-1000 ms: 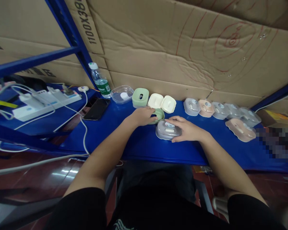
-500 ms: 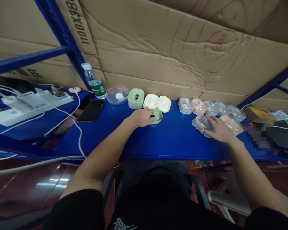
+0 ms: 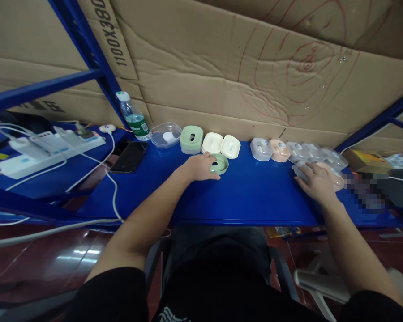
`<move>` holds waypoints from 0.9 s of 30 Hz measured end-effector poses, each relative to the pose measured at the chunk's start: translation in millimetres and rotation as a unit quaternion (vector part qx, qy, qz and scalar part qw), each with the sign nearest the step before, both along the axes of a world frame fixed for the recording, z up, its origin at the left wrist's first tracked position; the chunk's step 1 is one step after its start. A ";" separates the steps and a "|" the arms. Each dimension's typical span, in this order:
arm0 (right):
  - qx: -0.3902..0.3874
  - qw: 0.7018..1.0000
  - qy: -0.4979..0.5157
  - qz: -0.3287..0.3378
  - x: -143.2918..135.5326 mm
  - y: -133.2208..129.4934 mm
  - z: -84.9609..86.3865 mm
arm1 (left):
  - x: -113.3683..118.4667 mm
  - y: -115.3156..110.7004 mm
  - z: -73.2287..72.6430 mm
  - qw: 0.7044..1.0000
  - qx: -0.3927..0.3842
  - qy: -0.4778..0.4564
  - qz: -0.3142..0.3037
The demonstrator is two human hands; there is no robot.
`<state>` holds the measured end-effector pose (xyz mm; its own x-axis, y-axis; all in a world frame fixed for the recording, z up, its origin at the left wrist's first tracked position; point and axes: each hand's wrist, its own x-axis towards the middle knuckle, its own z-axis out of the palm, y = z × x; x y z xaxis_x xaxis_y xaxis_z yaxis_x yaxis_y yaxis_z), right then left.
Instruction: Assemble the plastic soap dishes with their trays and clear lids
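My left hand (image 3: 201,167) rests at the left side of a green oval ring-like piece (image 3: 223,165), fingers partly spread over its edge. Behind it stand two cream open pieces (image 3: 212,143) and a green box (image 3: 191,139) with a slot in its top. At the right, my right hand (image 3: 315,179) lies with fingers spread on a clear grey container (image 3: 298,169), which touches a peach container (image 3: 337,181). A row of closed grey containers (image 3: 262,149) with one peach container (image 3: 280,150) runs along the back.
A clear lid (image 3: 164,135) holding a white disc, a water bottle (image 3: 136,120) and a black phone (image 3: 129,156) sit to the left. White power strips (image 3: 30,158) with cables lie farther left. A cardboard box (image 3: 367,162) is at the far right.
My right hand has moved right with the clear grey container, which now sits against the peach one. My left hand has barely moved at the green piece.
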<state>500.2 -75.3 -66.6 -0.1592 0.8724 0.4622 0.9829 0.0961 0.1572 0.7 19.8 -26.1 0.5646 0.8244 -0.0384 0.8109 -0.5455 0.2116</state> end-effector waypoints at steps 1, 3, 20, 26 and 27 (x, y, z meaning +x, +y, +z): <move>0.011 1.000 0.003 0.010 -3.7 2.6 4.1 | -0.1 0.4 -0.3 1.000 0.003 0.000 -0.005; 0.022 0.998 0.020 0.050 -20.0 8.7 15.8 | -0.2 1.3 -0.6 1.000 0.003 -0.003 -0.017; -0.122 0.887 0.211 0.392 -216.4 108.3 7.7 | -5.6 -3.5 5.2 0.995 0.012 -0.064 -0.073; -0.105 0.926 0.220 0.287 -205.9 111.9 -16.5 | -10.2 -12.7 26.4 0.998 0.010 -0.040 -0.050; -0.106 0.930 0.215 0.279 -208.4 113.1 -18.3 | -10.1 -13.6 28.6 0.998 0.015 -0.037 -0.044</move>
<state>291.8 37.8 -84.9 -0.4549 0.7885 0.4140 0.7384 0.5938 -0.3196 -9.5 6.3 2.4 0.6354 0.7716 0.0301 0.7420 -0.6209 0.2528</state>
